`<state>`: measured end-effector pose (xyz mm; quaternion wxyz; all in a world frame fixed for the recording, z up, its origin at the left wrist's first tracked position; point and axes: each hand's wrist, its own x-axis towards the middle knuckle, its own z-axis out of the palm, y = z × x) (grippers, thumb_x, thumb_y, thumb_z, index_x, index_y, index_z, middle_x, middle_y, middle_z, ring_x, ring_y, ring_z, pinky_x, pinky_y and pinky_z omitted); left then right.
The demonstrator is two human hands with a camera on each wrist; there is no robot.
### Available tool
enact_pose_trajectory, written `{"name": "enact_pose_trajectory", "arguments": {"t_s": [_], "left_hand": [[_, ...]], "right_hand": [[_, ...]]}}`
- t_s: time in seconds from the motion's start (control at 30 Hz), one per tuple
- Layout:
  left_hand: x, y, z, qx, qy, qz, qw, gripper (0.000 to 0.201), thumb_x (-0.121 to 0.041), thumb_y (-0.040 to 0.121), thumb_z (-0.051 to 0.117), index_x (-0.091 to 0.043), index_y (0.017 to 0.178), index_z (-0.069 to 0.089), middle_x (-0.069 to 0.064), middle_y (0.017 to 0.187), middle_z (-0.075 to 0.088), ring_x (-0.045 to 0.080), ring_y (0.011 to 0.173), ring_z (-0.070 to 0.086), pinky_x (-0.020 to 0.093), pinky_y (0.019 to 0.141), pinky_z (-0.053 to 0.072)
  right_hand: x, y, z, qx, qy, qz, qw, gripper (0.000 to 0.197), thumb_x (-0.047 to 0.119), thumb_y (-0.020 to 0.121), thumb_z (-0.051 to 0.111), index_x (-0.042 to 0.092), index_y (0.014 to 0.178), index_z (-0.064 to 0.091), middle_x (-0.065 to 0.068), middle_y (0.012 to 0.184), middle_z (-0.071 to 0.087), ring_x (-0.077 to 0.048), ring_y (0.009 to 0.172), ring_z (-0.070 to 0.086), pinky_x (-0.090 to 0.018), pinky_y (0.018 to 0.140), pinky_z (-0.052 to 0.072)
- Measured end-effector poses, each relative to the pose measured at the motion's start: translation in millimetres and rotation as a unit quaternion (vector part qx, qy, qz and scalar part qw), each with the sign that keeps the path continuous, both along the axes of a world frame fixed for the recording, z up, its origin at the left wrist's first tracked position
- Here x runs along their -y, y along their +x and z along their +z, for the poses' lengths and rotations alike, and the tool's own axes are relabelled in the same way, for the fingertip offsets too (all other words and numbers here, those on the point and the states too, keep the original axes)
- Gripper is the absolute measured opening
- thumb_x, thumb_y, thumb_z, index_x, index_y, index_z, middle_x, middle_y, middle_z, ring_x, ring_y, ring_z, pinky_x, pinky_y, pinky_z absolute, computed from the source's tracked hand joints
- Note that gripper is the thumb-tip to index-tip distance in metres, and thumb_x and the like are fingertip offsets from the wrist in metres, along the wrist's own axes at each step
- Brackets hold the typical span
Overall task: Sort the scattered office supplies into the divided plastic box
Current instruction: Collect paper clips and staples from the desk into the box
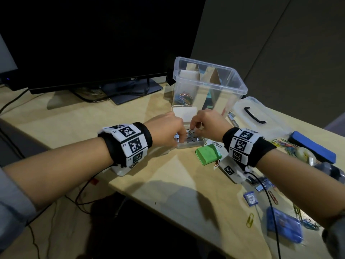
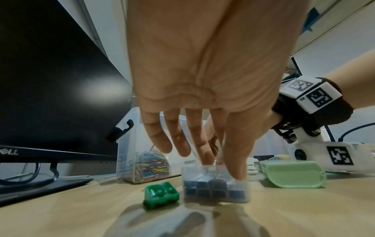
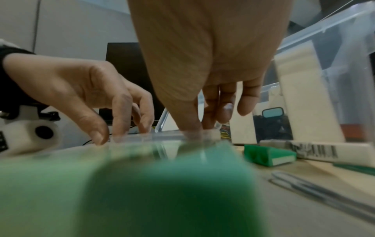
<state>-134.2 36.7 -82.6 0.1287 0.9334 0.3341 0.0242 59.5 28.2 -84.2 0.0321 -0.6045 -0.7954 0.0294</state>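
We steady small clear staple case (image 1: 188,142) with left hand (image 1: 168,130); right hand (image 1: 207,121) fingers pinch inside. Light, rigid, slick; grip side walls.

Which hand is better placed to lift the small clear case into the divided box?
Probably the left hand: its fingers already reach down onto the small clear case, while the right hand pinches something tiny inside it. The divided box stands just behind.

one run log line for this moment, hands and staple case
left hand steadies small clear case | right hand pinches at its contents | divided box behind
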Motion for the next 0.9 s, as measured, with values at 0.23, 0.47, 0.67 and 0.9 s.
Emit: {"name": "enact_pose_trajectory", "arguments": {"t_s": [0.23, 0.47, 0.67, 0.9], "left_hand": [[-2.0, -0.3, -0.7, 0.008, 0.009, -0.012, 1.0, 0.011, -0.022, 0.087, 0.069, -0.024, 0.097, 0.074, -0.005, 0.107, 0.063, 0.017, 0.108, 0.043, 0.037, 0.09, 0.044], [-2.8, 3.3, -0.4, 0.015, -0.001, -0.01, 1.0, 0.007, -0.018, 0.085, 0.07, -0.017, 0.089, 0.075, -0.002, 0.1, 0.065, 0.018, 0.097, 0.057, 0.03, 0.082, 0.047], [-1.7, 5.1, -0.7, 0.01, 0.005, 0.007, 1.0, 0.006, -0.017, 0.086, 0.068, -0.017, 0.087, 0.074, -0.002, 0.099, 0.067, 0.018, 0.095, 0.06, 0.031, 0.083, 0.049], [-3.4, 6.2, 3.7, -0.018, 0.008, 0.024, 1.0, 0.005, -0.016, 0.088, 0.067, -0.018, 0.086, 0.072, -0.001, 0.098, 0.067, 0.017, 0.091, 0.06, 0.03, 0.081, 0.05]], "right_hand": [[0.4, 3.6, -4.5, 0.006, 0.027, 0.013, 1.0, 0.017, 0.015, 0.078, 0.073, 0.015, 0.091, 0.063, 0.005, 0.084, 0.054, -0.017, 0.083, 0.05, -0.033, 0.074, 0.047], [0.3, 1.7, -2.5, 0.035, 0.028, 0.02, 0.999, 0.009, 0.021, 0.082, 0.071, 0.015, 0.086, 0.066, 0.005, 0.083, 0.052, -0.018, 0.085, 0.051, -0.034, 0.075, 0.045], [0.3, -2.7, -1.2, 0.084, 0.032, 0.033, 0.995, 0.012, 0.021, 0.089, 0.063, 0.021, 0.096, 0.072, 0.0, 0.093, 0.061, -0.02, 0.093, 0.054, -0.036, 0.082, 0.046], [13.5, 26.1, 13.6, 0.006, 0.068, 0.003, 0.998, 0.007, 0.014, 0.086, 0.066, 0.016, 0.088, 0.072, 0.003, 0.087, 0.058, -0.014, 0.083, 0.051, -0.036, 0.08, 0.05]]}}
